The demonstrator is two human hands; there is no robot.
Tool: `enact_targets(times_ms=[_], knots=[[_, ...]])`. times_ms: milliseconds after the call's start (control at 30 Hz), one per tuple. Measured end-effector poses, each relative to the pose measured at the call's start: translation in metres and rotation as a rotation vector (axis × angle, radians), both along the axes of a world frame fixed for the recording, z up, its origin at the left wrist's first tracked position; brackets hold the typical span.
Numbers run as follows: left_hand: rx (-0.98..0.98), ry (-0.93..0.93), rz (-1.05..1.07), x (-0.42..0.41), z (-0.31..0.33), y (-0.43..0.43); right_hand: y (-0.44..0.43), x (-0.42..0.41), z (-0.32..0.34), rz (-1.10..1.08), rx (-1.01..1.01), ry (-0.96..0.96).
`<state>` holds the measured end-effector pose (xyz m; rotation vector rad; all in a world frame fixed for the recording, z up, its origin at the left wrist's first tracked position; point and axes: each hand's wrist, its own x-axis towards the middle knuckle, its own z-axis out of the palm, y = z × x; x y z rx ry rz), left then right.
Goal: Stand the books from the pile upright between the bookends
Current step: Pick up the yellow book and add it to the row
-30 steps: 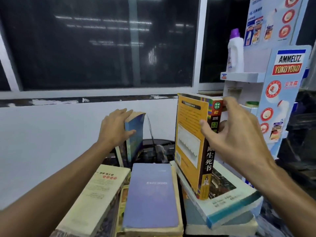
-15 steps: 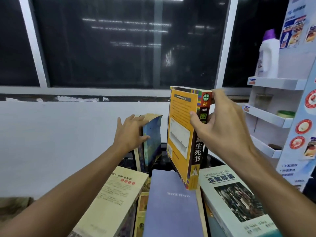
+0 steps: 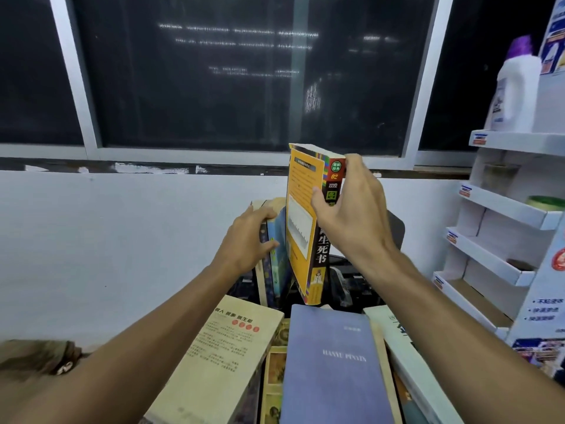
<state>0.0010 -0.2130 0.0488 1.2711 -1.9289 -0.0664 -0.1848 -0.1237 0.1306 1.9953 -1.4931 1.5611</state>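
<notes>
While right hand [image 3: 351,218] grips yellow book [image 3: 301,221] upright | left hand [image 3: 250,237] braces standing books [image 3: 275,258], fingers flat

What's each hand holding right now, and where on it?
The right hand grips the yellow book by the upper spine. The left hand presses against the standing books, steadying rather than gripping them.

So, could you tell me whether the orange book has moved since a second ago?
Yes. The orange book in the right hand has moved left, off the pile, and now sits beside the upright books steadied by the left hand.
</notes>
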Motion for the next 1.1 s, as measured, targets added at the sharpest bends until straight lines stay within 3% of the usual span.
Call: enact_targets(times_ms=[1100], knots=[[0.012,0.061,-0.010,0.001,-0.004,-0.001,-0.093,0.034,-0.099,0.054,0.108,-0.070]])
